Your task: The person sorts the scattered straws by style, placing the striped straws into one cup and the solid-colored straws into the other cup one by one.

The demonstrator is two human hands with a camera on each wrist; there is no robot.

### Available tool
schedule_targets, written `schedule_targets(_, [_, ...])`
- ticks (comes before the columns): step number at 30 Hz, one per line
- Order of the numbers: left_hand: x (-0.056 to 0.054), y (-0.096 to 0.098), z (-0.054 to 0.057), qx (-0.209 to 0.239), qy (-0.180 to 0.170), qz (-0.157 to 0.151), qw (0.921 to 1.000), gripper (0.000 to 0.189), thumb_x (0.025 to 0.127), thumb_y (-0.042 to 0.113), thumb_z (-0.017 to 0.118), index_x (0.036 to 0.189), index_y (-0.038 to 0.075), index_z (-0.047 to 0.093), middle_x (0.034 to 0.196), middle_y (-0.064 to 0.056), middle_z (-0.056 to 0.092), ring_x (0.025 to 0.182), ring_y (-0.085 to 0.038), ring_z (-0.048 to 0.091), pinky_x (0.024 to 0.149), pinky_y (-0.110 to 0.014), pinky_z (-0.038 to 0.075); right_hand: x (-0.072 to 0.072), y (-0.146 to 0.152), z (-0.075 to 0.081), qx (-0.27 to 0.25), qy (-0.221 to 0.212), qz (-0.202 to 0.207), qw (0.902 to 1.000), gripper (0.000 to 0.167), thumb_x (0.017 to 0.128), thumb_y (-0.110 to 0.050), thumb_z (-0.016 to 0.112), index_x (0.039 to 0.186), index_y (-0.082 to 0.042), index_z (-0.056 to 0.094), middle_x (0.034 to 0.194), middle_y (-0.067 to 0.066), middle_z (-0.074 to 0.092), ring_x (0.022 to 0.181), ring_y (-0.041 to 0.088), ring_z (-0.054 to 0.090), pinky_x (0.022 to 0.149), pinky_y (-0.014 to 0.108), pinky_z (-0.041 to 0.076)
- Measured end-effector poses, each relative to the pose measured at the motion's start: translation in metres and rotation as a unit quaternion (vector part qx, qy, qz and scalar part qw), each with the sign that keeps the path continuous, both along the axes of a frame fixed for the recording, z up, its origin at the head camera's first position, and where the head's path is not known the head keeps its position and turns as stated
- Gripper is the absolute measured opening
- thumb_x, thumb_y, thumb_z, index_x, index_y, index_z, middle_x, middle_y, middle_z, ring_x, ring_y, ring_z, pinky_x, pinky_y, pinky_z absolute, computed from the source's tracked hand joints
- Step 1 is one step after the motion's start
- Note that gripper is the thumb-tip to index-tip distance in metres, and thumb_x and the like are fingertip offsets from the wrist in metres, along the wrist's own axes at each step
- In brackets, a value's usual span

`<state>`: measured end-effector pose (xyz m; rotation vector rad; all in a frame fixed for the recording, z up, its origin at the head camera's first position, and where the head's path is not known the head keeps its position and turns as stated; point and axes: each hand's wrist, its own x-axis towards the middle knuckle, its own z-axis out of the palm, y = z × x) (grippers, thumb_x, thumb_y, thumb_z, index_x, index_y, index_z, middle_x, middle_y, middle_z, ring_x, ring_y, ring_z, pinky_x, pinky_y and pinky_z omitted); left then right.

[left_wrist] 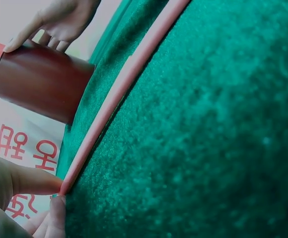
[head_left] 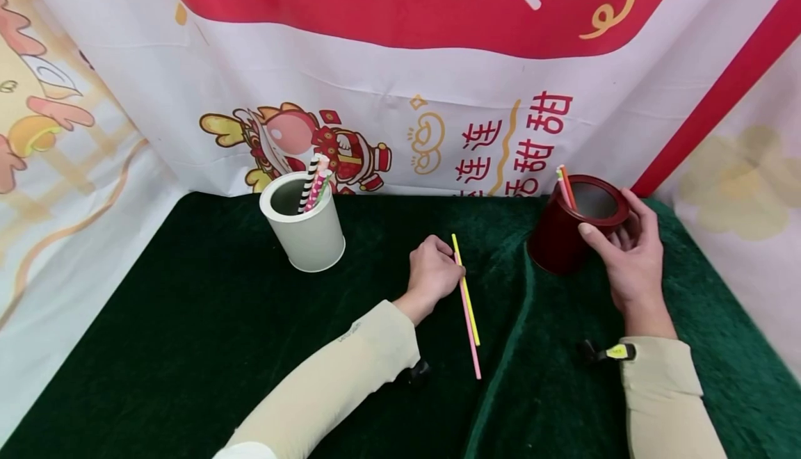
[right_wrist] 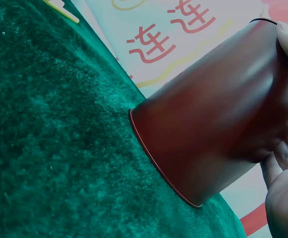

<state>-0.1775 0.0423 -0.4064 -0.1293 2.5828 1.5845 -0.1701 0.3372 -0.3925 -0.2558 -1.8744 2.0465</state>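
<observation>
In the head view my left hand (head_left: 436,268) is over the middle of the green cloth. Its thumb and fingertips pinch a pink paper straw (head_left: 474,359) near its far end; the left wrist view shows the pinched pink straw (left_wrist: 116,89) close up. Alongside lies a yellow straw (head_left: 471,309), partly crossing the pink one. My right hand (head_left: 635,261) grips the rim of a dark red cylindrical holder (head_left: 557,240), thumb at the front and fingers at the far side. Orange and pink straws (head_left: 567,188) lean inside that holder, which stands on the cloth.
A white cylindrical holder (head_left: 309,243) stands at the back left, with several patterned straws (head_left: 316,184) in it. Behind the table hangs a printed white and red banner (head_left: 413,69). The green cloth (head_left: 188,334) has a raised fold running between the hands.
</observation>
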Motion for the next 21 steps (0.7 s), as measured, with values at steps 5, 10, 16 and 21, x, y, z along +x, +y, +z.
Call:
schedule_targets(5, [-0.001,-0.001,0.0,0.023,-0.018,0.012,0.9995,0.028,0.087,0.001,0.083,0.109,0.006,0.067,0.092,-0.006,0.081,0.078,-0.011,0.071,0.074,-0.027,0.059,0.0,0.0,0.0,-0.005,0.005,0.002,1.0,0.087,0.092,-0.006,0.085,0.163,-0.03,0.041,0.167,-0.002,0.043,0.152,0.019,0.04,0.123,0.02,0.039])
schedule_targets(10, [-0.002,-0.003,0.001,0.075,-0.048,0.029,0.9956,0.023,0.09,0.003,0.082,0.109,0.008,0.07,0.092,-0.005,0.081,0.079,-0.014,0.072,0.07,-0.026,0.057,0.0,-0.001,0.0,-0.006,0.007,0.002,1.0,0.086,0.092,-0.006,0.084,0.163,-0.029,0.041,0.166,-0.002,0.044,0.151,0.019,0.041,0.122,0.019,0.04])
schedule_targets(16, [-0.003,-0.009,0.004,0.148,-0.075,0.038,0.9854,0.021,0.092,0.004,0.081,0.112,0.006,0.073,0.096,-0.008,0.082,0.075,-0.016,0.072,0.071,-0.027,0.06,-0.001,0.0,-0.001,-0.007,0.008,0.003,0.9999,0.085,0.092,-0.006,0.084,0.162,-0.031,0.042,0.165,-0.002,0.044,0.151,0.019,0.041,0.121,0.018,0.041])
schedule_targets(21, [-0.006,-0.015,0.006,0.214,-0.097,0.04,0.9712,0.02,0.095,0.002,0.077,0.115,0.001,0.074,0.102,-0.012,0.08,0.078,-0.013,0.071,0.075,-0.028,0.063,0.0,0.0,-0.001,-0.003,0.009,0.003,1.0,0.085,0.093,-0.006,0.084,0.162,-0.031,0.042,0.165,-0.002,0.044,0.151,0.019,0.041,0.121,0.018,0.041])
